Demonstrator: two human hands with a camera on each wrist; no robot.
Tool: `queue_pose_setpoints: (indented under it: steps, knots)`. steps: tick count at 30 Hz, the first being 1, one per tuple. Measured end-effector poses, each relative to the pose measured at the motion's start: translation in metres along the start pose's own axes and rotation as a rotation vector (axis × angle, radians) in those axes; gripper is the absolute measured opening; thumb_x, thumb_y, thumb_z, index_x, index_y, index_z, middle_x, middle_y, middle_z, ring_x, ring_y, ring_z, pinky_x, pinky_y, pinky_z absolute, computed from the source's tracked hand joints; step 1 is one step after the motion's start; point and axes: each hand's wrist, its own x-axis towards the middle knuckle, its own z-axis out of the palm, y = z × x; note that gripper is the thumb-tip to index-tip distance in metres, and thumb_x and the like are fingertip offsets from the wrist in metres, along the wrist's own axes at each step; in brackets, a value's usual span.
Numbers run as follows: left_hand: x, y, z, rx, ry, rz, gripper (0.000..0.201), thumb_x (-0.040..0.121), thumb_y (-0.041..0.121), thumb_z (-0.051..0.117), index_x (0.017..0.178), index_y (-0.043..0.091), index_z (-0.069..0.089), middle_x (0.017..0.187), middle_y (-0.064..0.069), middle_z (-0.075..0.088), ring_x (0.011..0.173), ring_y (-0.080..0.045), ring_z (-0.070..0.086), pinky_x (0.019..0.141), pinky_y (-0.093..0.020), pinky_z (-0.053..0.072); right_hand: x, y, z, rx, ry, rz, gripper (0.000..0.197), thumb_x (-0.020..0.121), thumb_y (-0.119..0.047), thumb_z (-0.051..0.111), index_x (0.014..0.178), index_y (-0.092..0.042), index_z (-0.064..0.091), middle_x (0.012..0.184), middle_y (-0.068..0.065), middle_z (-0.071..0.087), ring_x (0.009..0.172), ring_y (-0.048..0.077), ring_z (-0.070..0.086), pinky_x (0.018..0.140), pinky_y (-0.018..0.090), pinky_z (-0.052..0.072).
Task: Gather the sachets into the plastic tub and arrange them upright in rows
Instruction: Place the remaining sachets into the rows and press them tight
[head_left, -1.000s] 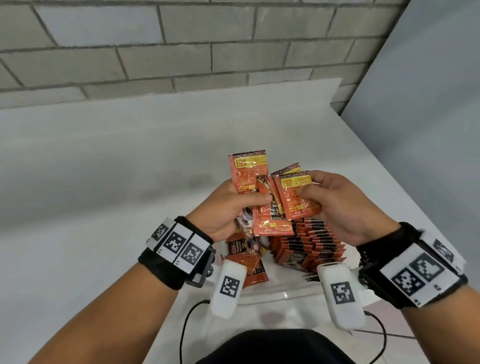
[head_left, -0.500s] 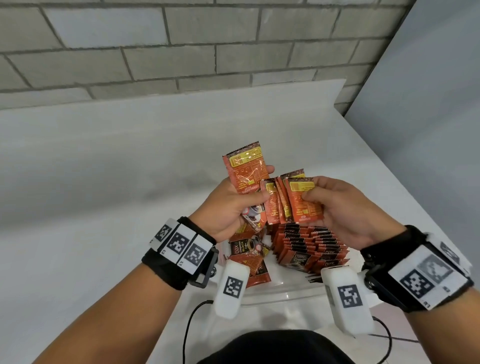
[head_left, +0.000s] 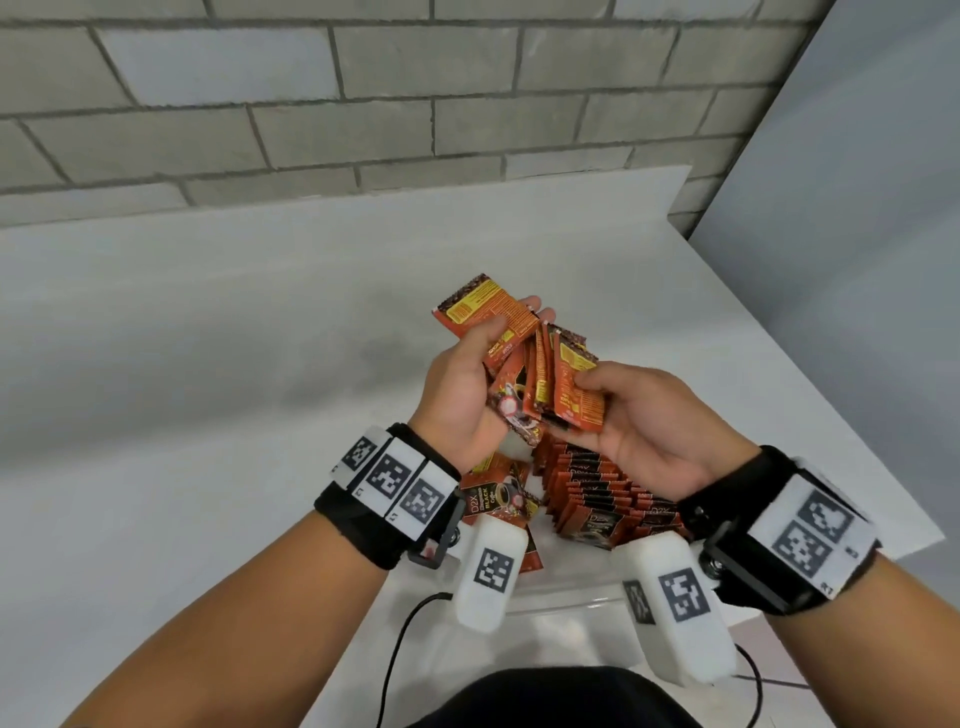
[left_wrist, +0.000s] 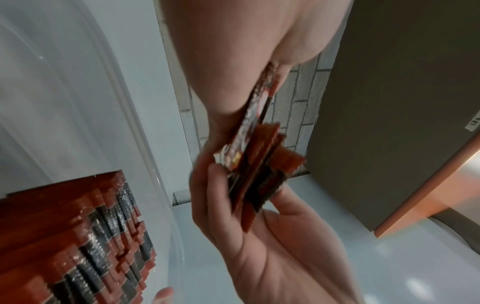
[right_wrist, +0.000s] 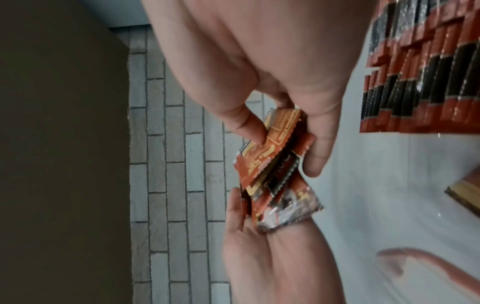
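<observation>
Left hand (head_left: 462, 395): raised above the plastic tub (head_left: 561, 587), palm turned inward, thumb pressed on the face of one orange sachet (head_left: 485, 314) tilted up and to the left, fingertips showing behind its far edge; grasping it, with further sachets tucked against the palm below.

Held bundle of sachets (head_left: 563, 387): fanned between the two hands, edges up, orange backs with yellow panels (print too small to read).

Right hand (head_left: 649, 436): palm up and turned inward, thumb laid on the nearest sachet of the bundle, fingers curled beneath; grasping the bundle.

Loose sachets (head_left: 498, 499): lying in the left part of the tub, under the left wrist; front reads "D2X" and "BLACK", with a coffee cup pictured.

Upright rows of sachets (head_left: 597, 493): standing on edge in the right part of the tub, packed touching one another, orange and black tops up; "D2X" legible on the nearest.

Wrist bands, both arms: black, carrying white square-coded markers.

Left wrist view: right hand's (left_wrist: 259, 246) open palm from below, bundle (left_wrist: 257, 164) edge-on between the hands, stepped rows (left_wrist: 78, 246) behind the clear tub wall (left_wrist: 145, 144).

Right wrist view: thumb (right_wrist: 244, 123) on the yellow-printed back of the bundle (right_wrist: 275, 160), left hand (right_wrist: 259, 246) cupped beneath, rows (right_wrist: 428, 72) at upper right (brick wall behind).
</observation>
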Motion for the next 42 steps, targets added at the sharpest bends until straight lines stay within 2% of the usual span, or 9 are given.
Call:
queue_pose_setpoints:
  steps: [8,15,21,26,32,34,36,39,42]
  knots:
    - [0.001,-0.003,-0.005,-0.015,0.085,0.075,0.038,0.102,0.023,0.037,0.130,0.001,0.051,0.125,-0.024,0.060,0.106,-0.036,0.059,0.100,-0.054,0.045,-0.001,0.005,0.001,-0.076,0.011,0.067,0.018,0.096,-0.009,0.050,0.112,-0.002,0.052,0.102,0.016,0.069,0.085,0.025,0.070,0.071,0.041,0.060]
    - [-0.002,0.002,-0.009,-0.130,0.013,0.025,0.040,0.099,0.021,0.034,0.131,0.002,0.049,0.120,-0.020,0.063,0.115,-0.032,0.058,0.097,-0.043,0.047,0.000,0.004,-0.002,0.025,0.093,-0.066,0.019,0.097,-0.007,0.048,0.112,0.001,0.056,0.099,0.015,0.069,0.085,0.023,0.068,0.067,0.036,0.060]
    - [-0.008,-0.006,-0.005,0.038,-0.086,-0.025,0.042,0.096,0.022,0.034,0.129,0.005,0.054,0.121,-0.016,0.062,0.110,-0.029,0.060,0.102,-0.044,0.043,0.001,0.006,0.001,0.057,0.056,-0.042,0.029,0.097,-0.008,0.046,0.123,0.003,0.052,0.114,0.020,0.066,0.094,0.025,0.066,0.083,0.041,0.056]
    - [-0.006,0.005,-0.010,0.150,-0.081,-0.053,0.044,0.088,0.020,0.042,0.127,0.006,0.056,0.116,-0.010,0.066,0.095,-0.022,0.062,0.086,-0.039,0.046,-0.002,-0.001,-0.006,0.015,0.089,-0.089,0.027,0.097,-0.009,0.045,0.120,0.001,0.054,0.101,0.016,0.069,0.086,0.024,0.067,0.076,0.040,0.057]
    - [-0.011,0.019,-0.016,0.468,-0.098,-0.057,0.029,0.100,0.013,0.029,0.114,0.002,0.052,0.095,-0.016,0.072,0.074,-0.028,0.071,0.068,-0.033,0.055,-0.008,-0.012,-0.017,-0.039,0.172,-0.210,0.027,0.096,-0.008,0.044,0.121,-0.001,0.054,0.113,0.018,0.067,0.097,0.024,0.064,0.094,0.043,0.050]
    - [-0.016,0.016,-0.013,0.612,-0.139,-0.073,0.032,0.103,0.020,0.031,0.122,0.005,0.052,0.103,-0.013,0.072,0.085,-0.029,0.070,0.075,-0.035,0.054,-0.010,-0.013,-0.015,-0.080,0.144,-0.225,0.021,0.096,-0.007,0.044,0.114,-0.005,0.056,0.104,0.013,0.069,0.089,0.019,0.066,0.085,0.036,0.054]
    - [-0.020,0.011,-0.005,0.734,-0.167,-0.063,0.045,0.100,0.042,0.030,0.134,0.018,0.048,0.116,0.000,0.067,0.104,-0.020,0.066,0.087,-0.038,0.053,-0.011,-0.012,-0.009,-0.133,0.111,-0.232,0.017,0.096,-0.005,0.044,0.109,-0.009,0.056,0.095,0.007,0.069,0.079,0.014,0.066,0.072,0.029,0.057]
    - [-0.021,0.009,0.008,0.882,-0.254,-0.021,0.062,0.088,0.061,0.016,0.136,0.033,0.044,0.120,0.010,0.063,0.108,-0.001,0.061,0.091,-0.026,0.052,-0.010,-0.011,0.000,-0.179,0.046,-0.257,0.022,0.096,-0.004,0.044,0.115,-0.009,0.055,0.095,0.007,0.068,0.082,0.016,0.066,0.081,0.037,0.056]
    - [-0.020,0.013,0.015,0.918,-0.291,-0.045,0.082,0.071,0.081,0.019,0.135,0.038,0.045,0.120,0.011,0.065,0.110,-0.004,0.061,0.095,-0.032,0.049,-0.011,-0.014,0.006,-0.167,-0.009,-0.280,0.027,0.096,-0.003,0.045,0.120,-0.008,0.054,0.097,0.009,0.069,0.085,0.019,0.067,0.084,0.038,0.055]
